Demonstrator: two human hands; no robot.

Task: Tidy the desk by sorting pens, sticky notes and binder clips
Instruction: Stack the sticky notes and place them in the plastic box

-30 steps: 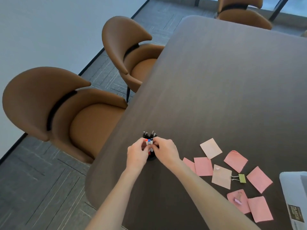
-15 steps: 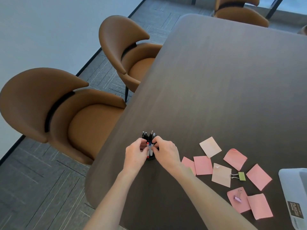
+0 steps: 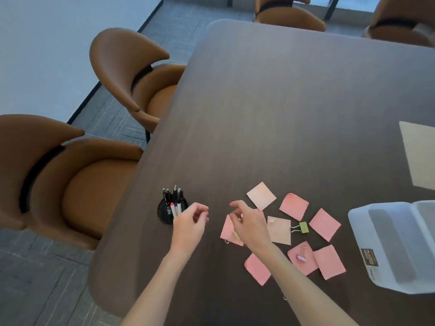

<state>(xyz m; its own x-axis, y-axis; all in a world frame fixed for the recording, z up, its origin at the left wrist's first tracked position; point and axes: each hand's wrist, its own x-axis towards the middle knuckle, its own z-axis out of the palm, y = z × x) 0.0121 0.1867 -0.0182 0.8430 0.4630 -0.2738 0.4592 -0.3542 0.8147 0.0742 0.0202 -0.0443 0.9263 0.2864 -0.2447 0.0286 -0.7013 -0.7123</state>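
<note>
Both hands (image 3: 188, 222) (image 3: 249, 224) empty, fingers loosely curled; right one hiding part of pink sticky note (image 3: 229, 229).

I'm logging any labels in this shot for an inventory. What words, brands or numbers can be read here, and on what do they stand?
Dark label with gold print on the front of the white plastic container: there is text, but it is too blurred to read.
Pens in the black pen holder: no print that can be made out.
Sticky notes and binder clips: no writing shows.
Nothing else bears text.
</note>
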